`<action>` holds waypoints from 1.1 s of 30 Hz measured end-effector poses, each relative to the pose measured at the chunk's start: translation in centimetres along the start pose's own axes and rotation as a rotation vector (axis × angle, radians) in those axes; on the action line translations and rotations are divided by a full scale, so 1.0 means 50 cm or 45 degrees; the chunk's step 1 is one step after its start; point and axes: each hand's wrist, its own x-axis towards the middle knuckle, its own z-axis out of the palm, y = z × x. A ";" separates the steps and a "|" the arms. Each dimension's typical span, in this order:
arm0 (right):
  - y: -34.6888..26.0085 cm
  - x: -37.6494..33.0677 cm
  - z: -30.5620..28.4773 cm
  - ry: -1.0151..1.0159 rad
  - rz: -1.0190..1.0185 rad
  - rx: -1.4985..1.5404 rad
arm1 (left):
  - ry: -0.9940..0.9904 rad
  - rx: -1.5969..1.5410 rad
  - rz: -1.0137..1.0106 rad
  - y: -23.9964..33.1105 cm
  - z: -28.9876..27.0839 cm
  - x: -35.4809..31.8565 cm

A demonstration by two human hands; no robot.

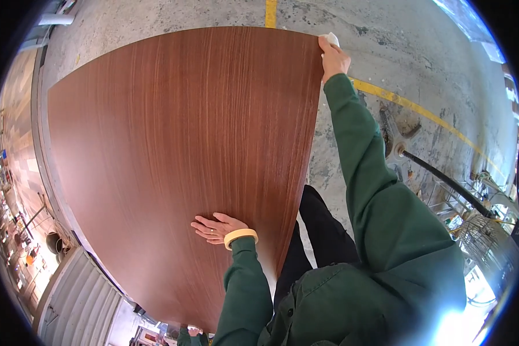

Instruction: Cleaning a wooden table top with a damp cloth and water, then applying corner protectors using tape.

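Flat on the large reddish-brown wood-veneer panel [173,144], left hand [216,228], fingers together, extended. Far out, right hand [333,57] pinching a small white cloth [330,38] against the panel's top corner, above grey concrete floor [421,63].

Count, head view:
- 1 wood-grain panel [173,150], reddish brown, large.
- 2 hands on it: left hand [216,228] flat on the face near the panel's near edge, right hand [333,57] at its far right corner.
- 1 white cloth [331,38], in the right hand's fingers.
- 1 yellow wristband [240,235], left wrist.
- 2 yellow floor lines: one [270,11] past the far edge, one [421,112] running off right.
- 1 black hose [444,183] on the floor, right side.
- Clutter at both rims too small to count.
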 end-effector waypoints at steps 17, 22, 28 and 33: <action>0.024 0.081 -0.004 -0.151 0.268 0.014 | 0.025 -0.084 0.002 0.004 -0.010 0.001; 0.035 0.058 -0.004 -0.206 0.234 0.146 | 0.032 -0.008 -0.004 -0.003 -0.003 0.005; 0.019 0.050 0.002 -0.154 0.091 0.114 | -0.003 -0.047 -0.007 0.010 -0.020 0.004; 0.031 0.059 0.000 -0.168 0.226 0.097 | 0.025 -0.022 0.008 -0.002 -0.006 0.004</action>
